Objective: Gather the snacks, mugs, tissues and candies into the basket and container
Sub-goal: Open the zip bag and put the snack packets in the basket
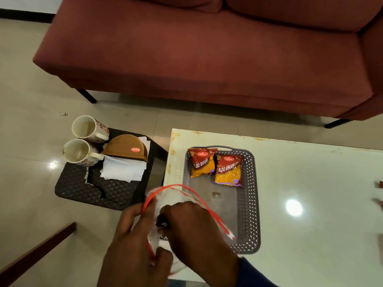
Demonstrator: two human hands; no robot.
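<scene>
My left hand (132,241) holds the rim of a clear plastic bag (170,197) with a red zip edge, keeping its mouth wide. My right hand (196,228) reaches inside the bag, pinching a small dark candy (162,222). Just beyond, a grey perforated basket (251,201) on the white table (310,183) contains two red and yellow snack packets (202,162) (229,169). To the left, a black basket (83,183) on a low black stool carries two floral mugs (89,128) (79,152), a brown tissue holder (126,147) and loose white tissues (122,168).
A maroon sofa (207,48) stretches across the back behind the table. Small brown wrapped pieces (380,184) lie at the table's right edge. A dark wooden strip (37,251) crosses the tiled floor at lower left.
</scene>
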